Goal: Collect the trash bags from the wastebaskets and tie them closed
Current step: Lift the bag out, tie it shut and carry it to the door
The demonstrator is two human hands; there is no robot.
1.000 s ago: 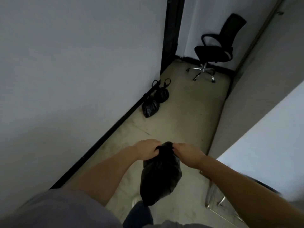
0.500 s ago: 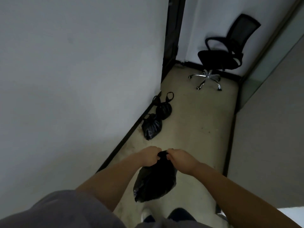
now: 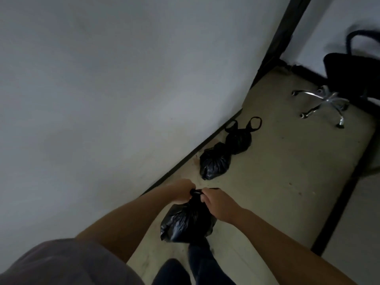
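A black trash bag (image 3: 186,223) hangs in front of me above the floor. My left hand (image 3: 181,191) and my right hand (image 3: 218,204) both grip its gathered neck from either side, fingers curled round the plastic. Two more black trash bags lie on the floor ahead against the wall's dark baseboard: a nearer tied bag (image 3: 213,164) and a farther bag (image 3: 239,140) with its two handle loops sticking up.
A white wall (image 3: 102,99) runs along the left. A black office chair (image 3: 353,79) with a chrome star base stands at the far right. A grey partition (image 3: 362,212) borders the beige floor (image 3: 277,171) on the right. My legs show below the bag.
I have walked forward along the corridor, so the two floor bags and the chair are closer. Both hands keep their grip on the bag's neck.
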